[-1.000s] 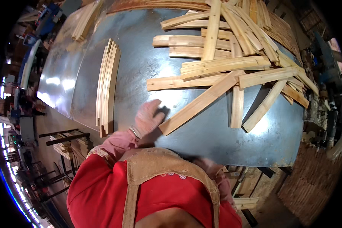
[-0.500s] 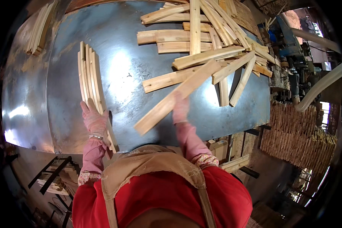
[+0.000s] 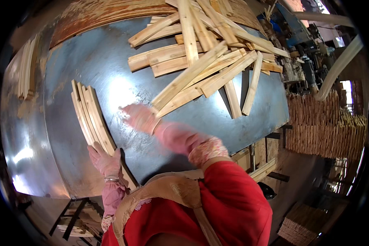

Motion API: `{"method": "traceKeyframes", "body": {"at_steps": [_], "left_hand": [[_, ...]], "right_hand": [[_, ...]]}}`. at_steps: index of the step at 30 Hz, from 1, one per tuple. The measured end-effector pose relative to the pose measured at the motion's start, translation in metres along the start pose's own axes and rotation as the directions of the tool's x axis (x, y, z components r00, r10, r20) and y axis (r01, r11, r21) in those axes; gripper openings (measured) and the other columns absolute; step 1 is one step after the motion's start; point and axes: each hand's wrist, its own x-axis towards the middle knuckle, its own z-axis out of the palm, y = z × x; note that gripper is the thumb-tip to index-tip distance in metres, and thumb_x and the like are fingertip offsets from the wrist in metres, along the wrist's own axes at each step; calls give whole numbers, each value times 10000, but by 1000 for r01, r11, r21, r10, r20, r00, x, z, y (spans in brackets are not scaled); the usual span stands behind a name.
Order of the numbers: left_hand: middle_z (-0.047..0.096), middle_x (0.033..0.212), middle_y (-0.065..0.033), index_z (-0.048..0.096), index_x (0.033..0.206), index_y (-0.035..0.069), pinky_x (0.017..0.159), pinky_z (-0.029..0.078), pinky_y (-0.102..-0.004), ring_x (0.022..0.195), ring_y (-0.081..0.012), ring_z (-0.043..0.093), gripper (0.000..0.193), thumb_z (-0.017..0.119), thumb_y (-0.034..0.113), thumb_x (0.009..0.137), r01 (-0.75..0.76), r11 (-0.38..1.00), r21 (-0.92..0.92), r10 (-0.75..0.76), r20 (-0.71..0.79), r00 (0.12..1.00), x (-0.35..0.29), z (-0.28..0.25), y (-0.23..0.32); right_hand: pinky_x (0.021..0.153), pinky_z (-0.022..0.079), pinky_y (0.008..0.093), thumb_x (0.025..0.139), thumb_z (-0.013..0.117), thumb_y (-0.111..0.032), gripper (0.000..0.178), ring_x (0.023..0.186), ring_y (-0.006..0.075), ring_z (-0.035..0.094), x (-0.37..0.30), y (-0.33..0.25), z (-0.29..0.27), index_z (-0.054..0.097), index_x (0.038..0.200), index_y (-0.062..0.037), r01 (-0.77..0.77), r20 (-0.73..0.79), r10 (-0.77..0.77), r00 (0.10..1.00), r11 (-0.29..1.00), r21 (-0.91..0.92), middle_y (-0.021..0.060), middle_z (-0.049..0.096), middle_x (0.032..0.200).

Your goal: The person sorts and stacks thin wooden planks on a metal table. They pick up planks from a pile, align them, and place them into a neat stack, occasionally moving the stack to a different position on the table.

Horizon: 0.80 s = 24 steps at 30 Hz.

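My left hand (image 3: pixel 106 162) is wrapped around the near end of a row of narrow wooden slats (image 3: pixel 92 117), which stand side by side on the metal tabletop. Its thumb lies along their right side. My right hand (image 3: pixel 140 117), in a pink glove like the left, is blurred over the table, fingers stretched to the left with nothing seen in them. Just behind its wrist is the lower end of a wooden board (image 3: pixel 188 76), which slants across the top of a loose pile of boards (image 3: pixel 170 61).
The metal-topped table (image 3: pixel 143 164) carries another slat stack (image 3: pixel 28 71) at its far left. A plywood sheet (image 3: pixel 102 18) lies along the back. Machinery with a pale hose (image 3: pixel 338 67) stands at right, near tall stacked wood (image 3: pixel 315 127). Black rack bars (image 3: pixel 74 221) stand lower left.
My right hand has let go of the board it held and swung left. A board now lies slanted on the pile's near side. My left hand stays on the slats; the whole view has shifted.
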Motion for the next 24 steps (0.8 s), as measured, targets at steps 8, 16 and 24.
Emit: {"method": "traceKeyframes", "body": {"at_steps": [8, 16, 24], "left_hand": [[203, 1773, -186, 308, 1687, 124, 1248, 389, -425, 1568, -407, 333, 1065, 826, 413, 802, 155, 984, 85, -164, 125, 978, 15, -24, -18], [392, 1676, -220, 447, 1607, 76, 1258, 339, -520, 1518, -415, 420, 939, 851, 383, 818, -262, 949, 175, 301, -256, 919, 25, 20, -23], [588, 1437, -231, 512, 1518, 14, 1091, 497, -508, 1239, -447, 616, 773, 819, 244, 847, -733, 431, -527, 876, 49, 480, -66, 45, 322]], "right_hand": [[1170, 333, 577, 945, 666, -530, 558, 1429, 332, 472, -116, 169, -195, 679, 1377, -177, -243, -116, 219, 969, 742, -626, 72, 635, 1416], [1246, 352, 502, 860, 811, -508, 929, 1493, 402, 430, -271, 198, -225, 464, 1595, -58, -776, -473, 616, 630, 525, -350, 202, 547, 1533], [1203, 411, 479, 810, 857, -524, 1101, 1438, 419, 478, -277, 243, -237, 340, 1655, -44, -939, -527, 843, 109, 261, 223, 270, 506, 1560]]}}
